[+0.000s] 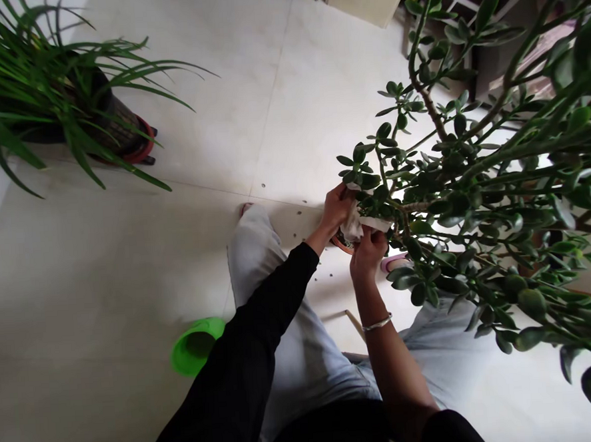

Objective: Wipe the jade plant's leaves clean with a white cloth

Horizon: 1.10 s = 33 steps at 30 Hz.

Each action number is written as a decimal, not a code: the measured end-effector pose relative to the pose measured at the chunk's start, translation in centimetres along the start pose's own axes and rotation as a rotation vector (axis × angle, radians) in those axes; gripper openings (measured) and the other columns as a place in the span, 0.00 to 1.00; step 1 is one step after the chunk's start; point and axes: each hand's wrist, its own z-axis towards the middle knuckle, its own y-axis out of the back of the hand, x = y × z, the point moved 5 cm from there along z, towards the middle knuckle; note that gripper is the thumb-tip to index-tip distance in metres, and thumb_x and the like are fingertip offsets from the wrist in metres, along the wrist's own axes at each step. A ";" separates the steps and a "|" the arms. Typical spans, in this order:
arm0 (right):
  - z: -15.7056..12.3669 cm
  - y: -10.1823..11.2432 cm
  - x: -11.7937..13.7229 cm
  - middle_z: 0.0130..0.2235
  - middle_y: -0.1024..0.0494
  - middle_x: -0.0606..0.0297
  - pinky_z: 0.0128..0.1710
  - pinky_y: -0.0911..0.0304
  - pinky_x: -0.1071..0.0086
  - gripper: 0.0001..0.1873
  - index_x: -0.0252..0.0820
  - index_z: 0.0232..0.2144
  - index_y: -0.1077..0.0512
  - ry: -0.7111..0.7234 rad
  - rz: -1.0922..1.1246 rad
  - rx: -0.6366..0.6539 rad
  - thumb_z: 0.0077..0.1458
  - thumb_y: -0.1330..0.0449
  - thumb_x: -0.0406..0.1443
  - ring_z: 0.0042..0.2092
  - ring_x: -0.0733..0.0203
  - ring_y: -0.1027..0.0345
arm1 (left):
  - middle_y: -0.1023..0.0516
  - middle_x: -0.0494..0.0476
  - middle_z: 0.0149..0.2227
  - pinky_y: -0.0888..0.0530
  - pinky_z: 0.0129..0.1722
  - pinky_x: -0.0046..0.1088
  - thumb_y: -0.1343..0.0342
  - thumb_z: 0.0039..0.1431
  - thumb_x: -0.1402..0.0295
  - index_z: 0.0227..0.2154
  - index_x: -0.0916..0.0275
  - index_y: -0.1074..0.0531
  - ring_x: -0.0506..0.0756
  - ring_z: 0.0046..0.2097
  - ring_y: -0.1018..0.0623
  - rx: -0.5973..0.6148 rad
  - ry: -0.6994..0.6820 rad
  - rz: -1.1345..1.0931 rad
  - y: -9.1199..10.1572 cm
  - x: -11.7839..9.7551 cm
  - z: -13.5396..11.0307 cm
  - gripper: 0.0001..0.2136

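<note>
My left hand point(338, 208) is closed on a white cloth point(352, 225) at the near-left edge of the jade plant point(449, 205). Just below it, my right hand point(368, 255) pinches another part of the white cloth, which lies against the small green leaves; whether it is one piece or two I cannot tell. Leaves partly cover the fingertips. Under the hands shows part of an orange-brown pot rim point(342, 245), mostly hidden by the hands and foliage.
A bright green basin point(198, 347) stands on the pale tiled floor point(209, 119) to the left. Farther left is a long-leaved potted plant point(119, 125). Small dark bits point(299, 213) lie scattered near the pot. Jade branches spread across the right side.
</note>
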 end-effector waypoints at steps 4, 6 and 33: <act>-0.5 0.7 -1.2 0.40 0.19 0.64 0.39 0.25 0.66 0.18 0.44 0.39 0.27 -0.062 0.007 -0.005 0.50 0.36 0.47 0.42 0.60 0.23 | 0.25 0.48 0.29 0.33 0.33 0.26 0.34 0.56 0.67 0.29 0.62 0.25 0.47 0.31 0.30 0.010 -0.001 -0.003 0.1 0.3 0.1 0.06; -0.2 0.5 -1.4 0.43 0.19 0.63 0.40 0.23 0.64 0.18 0.45 0.43 0.28 -0.080 0.018 -0.009 0.54 0.40 0.48 0.44 0.59 0.22 | 0.24 0.49 0.29 0.32 0.34 0.26 0.34 0.56 0.66 0.29 0.62 0.25 0.48 0.31 0.30 0.017 -0.007 -0.019 0.2 0.3 0.1 0.07; 4.8 -1.8 1.2 0.41 0.18 0.61 0.51 0.23 0.60 0.11 0.45 0.35 0.29 0.108 -0.020 -0.109 0.60 0.42 0.45 0.48 0.58 0.21 | 0.22 0.50 0.32 0.30 0.37 0.27 0.29 0.51 0.54 0.33 0.63 0.23 0.49 0.35 0.27 0.053 -0.049 -0.066 0.3 0.3 0.0 0.17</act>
